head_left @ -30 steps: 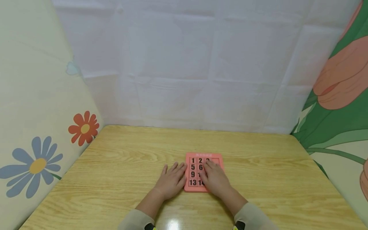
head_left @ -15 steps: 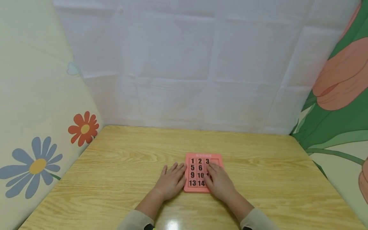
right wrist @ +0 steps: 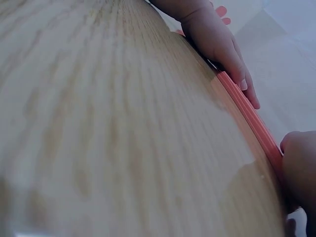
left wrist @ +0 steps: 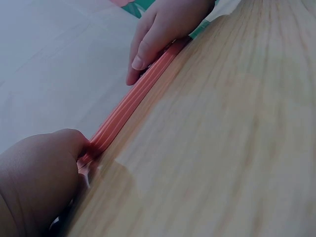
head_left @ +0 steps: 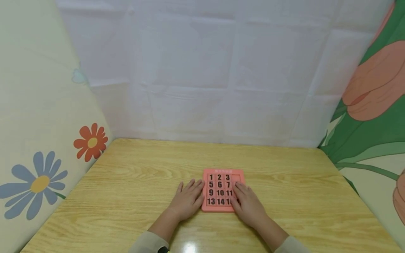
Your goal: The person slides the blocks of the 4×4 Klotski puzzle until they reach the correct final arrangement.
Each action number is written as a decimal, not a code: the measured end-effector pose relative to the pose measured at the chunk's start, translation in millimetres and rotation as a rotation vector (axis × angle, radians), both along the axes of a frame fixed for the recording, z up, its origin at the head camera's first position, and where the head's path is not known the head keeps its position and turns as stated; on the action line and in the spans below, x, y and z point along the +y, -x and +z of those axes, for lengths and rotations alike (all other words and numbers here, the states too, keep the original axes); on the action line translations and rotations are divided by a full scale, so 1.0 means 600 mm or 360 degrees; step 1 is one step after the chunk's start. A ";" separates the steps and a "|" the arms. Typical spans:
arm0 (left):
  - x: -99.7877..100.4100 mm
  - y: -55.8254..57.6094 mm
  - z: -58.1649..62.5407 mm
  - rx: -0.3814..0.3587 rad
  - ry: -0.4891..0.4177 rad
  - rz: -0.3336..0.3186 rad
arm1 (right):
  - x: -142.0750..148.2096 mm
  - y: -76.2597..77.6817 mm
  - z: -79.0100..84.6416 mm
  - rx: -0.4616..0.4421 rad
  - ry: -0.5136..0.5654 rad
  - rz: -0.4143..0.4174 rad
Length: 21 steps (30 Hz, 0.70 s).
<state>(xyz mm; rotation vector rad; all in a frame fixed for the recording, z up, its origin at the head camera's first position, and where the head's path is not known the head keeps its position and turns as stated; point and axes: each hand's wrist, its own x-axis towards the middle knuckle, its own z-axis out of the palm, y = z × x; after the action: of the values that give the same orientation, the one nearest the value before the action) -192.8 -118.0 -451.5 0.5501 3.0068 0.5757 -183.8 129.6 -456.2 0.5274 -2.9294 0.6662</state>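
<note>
A pink number slide puzzle point(head_left: 218, 209) lies flat on the table, its black-numbered tiles in rows. Tiles from 1 to 3 fill the top row beside a vacant top-right slot point(head_left: 236, 177). My left hand point(head_left: 186, 202) rests along the puzzle's left edge, fingers straight and fingertips at the frame. Over the right side lies my right hand point(head_left: 251, 208), its fingers relaxed across the right column and covering the tiles there. The left wrist view shows the puzzle's near side point(left wrist: 131, 106) running between both hands; the right wrist view shows it from the other end.
The wood-grain table point(head_left: 152, 158) extends around the puzzle, with a light reflection near its front. A white cloth point(head_left: 196, 70) hangs behind. Flower-printed panels stand on the left point(head_left: 19, 105) and right point(head_left: 379, 123).
My right hand has slid rightward and slightly toward me across the puzzle, uncovering the 3, 7, 10 and 11 tiles and the vacant slot. My left hand stays at the left edge.
</note>
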 end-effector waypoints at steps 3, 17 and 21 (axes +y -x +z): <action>0.000 -0.001 0.000 -0.0004 0.0001 0.0000 | 0.000 0.000 0.000 -0.0010 -0.0002 0.0003; 0.001 -0.001 0.000 0.0009 0.0001 -0.0009 | -0.004 0.011 0.005 -0.0048 -0.0024 -0.0064; 0.001 -0.001 0.002 0.0006 -0.0008 -0.0009 | -0.005 0.017 0.005 -0.0053 -0.0025 -0.0060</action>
<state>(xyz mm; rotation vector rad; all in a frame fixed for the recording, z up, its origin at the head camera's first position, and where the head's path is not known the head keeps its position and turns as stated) -192.2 -117.2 -450.4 0.5603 3.0072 0.5823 -194.0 126.4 -453.3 0.4655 -2.9702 0.6540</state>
